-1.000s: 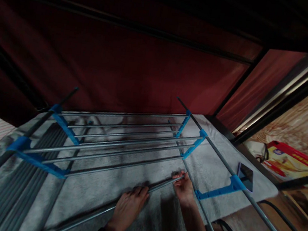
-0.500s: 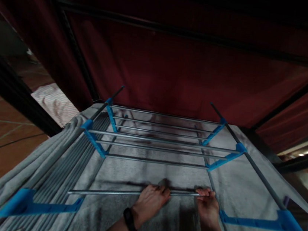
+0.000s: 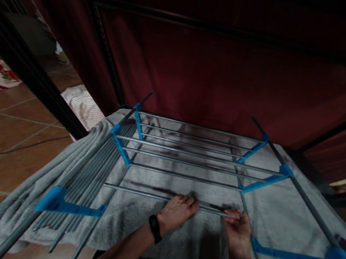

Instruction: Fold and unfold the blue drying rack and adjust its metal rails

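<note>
in the head view, both hands are closed on one thin rod. the left hand wraps it just right of its middle, back of the hand up, knuckles bent and fingers curled over the far side. the right hand holds the rod's right end in a narrow pinch, palm turned partly up, fingertips drawn in. the left forearm slants up from the bottom edge toward the right, a dark band around its wrist; the right forearm comes up more steeply, leaning left.

the rod lies crosswise in front of the rack, nearer the person than its fixed bars and roughly level with them. its left end is bare, near the tip of the near left blue bracket; its right end is near the tip of the near right blue bracket. more tubes lie side by side at the left, on the grey blanket.
</note>
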`<state>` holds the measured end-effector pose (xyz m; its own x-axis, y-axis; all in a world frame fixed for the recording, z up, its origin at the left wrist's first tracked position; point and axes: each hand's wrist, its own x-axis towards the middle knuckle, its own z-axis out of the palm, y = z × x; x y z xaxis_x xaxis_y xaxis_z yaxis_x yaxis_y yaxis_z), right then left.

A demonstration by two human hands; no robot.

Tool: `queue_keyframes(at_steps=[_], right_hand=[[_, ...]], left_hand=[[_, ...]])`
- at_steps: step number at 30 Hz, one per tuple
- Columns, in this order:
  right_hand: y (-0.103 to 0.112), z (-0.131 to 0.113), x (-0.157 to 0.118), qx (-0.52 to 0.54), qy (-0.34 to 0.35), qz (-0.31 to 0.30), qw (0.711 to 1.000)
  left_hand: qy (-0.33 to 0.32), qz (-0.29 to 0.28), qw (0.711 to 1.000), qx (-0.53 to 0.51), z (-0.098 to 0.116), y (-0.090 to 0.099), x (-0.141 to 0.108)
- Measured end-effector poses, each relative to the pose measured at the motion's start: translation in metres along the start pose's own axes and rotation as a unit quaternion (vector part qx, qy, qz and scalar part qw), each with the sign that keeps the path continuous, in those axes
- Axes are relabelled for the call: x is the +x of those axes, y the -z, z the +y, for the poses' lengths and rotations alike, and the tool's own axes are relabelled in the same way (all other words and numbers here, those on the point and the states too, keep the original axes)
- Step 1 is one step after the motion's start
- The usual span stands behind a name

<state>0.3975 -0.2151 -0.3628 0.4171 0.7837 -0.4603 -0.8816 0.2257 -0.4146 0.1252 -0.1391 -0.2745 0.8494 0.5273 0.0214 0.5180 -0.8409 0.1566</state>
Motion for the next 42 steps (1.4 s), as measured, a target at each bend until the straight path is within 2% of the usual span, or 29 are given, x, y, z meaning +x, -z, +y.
queue_keyframes(at_steps=[4, 7, 10, 15, 22, 27, 32, 38, 42], right_hand=[[-0.005, -0.008, 0.002, 0.001, 0.020, -0.045, 0.999], [-0.001, -0.015, 0.004, 0.000, 0.020, -0.033, 0.999], [0.004, -0.018, 0.005, 0.000, 0.012, -0.028, 1.000], [0.006, -0.016, 0.008, -0.022, 0.003, -0.031, 0.999], [0.007, -0.016, 0.011, -0.059, 0.022, -0.034, 0.997], [0.008, -0.014, 0.010, -0.079, 0.035, -0.034, 0.996], [0.008, -0.011, 0.011, -0.073, 0.030, -0.030, 0.996], [0.008, -0.016, 0.007, -0.049, -0.031, -0.017, 0.998], [0.006, -0.016, 0.005, -0.039, -0.003, -0.008, 0.999]], left_hand=[[0.021, -0.010, 0.999, 0.026, -0.014, 0.002, -0.006], [0.084, -0.016, 0.996, 0.029, -0.032, 0.006, -0.018], [0.152, 0.005, 0.988, 0.025, -0.049, 0.009, -0.031], [0.229, 0.021, 0.973, 0.017, -0.062, 0.008, -0.045], [0.219, 0.007, 0.976, -0.005, -0.060, 0.000, -0.049], [0.200, -0.023, 0.979, -0.024, -0.061, -0.009, -0.054], [0.201, -0.019, 0.979, -0.027, -0.065, -0.017, -0.061], [0.182, -0.024, 0.983, -0.005, -0.064, -0.012, -0.057], [0.148, -0.006, 0.989, 0.010, -0.054, -0.008, -0.049]])
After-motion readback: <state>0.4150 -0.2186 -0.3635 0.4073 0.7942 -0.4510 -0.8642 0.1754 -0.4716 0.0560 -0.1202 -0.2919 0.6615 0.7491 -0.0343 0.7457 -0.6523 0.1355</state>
